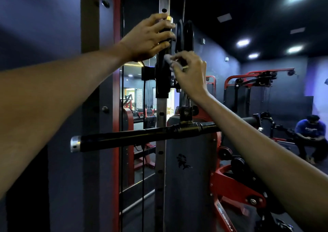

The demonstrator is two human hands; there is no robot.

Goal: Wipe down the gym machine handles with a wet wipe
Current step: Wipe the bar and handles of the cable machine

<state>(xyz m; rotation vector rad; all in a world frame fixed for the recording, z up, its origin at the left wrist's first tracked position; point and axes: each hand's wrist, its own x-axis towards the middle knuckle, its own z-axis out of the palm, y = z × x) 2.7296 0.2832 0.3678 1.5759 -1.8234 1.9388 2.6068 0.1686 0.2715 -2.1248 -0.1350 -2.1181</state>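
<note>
Cable machine, upright post [161, 125]: steel, drilled with a column of holes, carrying a black sliding carriage [162, 75] at your eye level.

Left hand [148, 36]: yours, raised to the top of the carriage, fingers curled round its upper black grip just under a brass-coloured collar [169, 18].

Right hand [190, 72]: yours, just below and right of the left, fingers pinching a small grey wet wipe [167, 59] bunched against the carriage's front face. The wipe is blurred, so its exact contact with the metal is hard to judge.

Pulley wheels [184, 34]: black, mounted on the carriage's right side, just beside your left fingertips.

Straight bar handle [124, 140]: black with a chrome end cap [74, 143], hanging level below both hands from a swivel link [186, 114]; neither hand touches it.

Shroud panel [188, 178]: grey, behind the bar, bearing a dark printed emblem [182, 161]; no lettering is readable on it.

Red frame arm [236, 187]: lower right, with white lettering near the bottom edge, too blurred to read.

Background: a seated person [312, 134] in a blue shirt at the far right.
</note>
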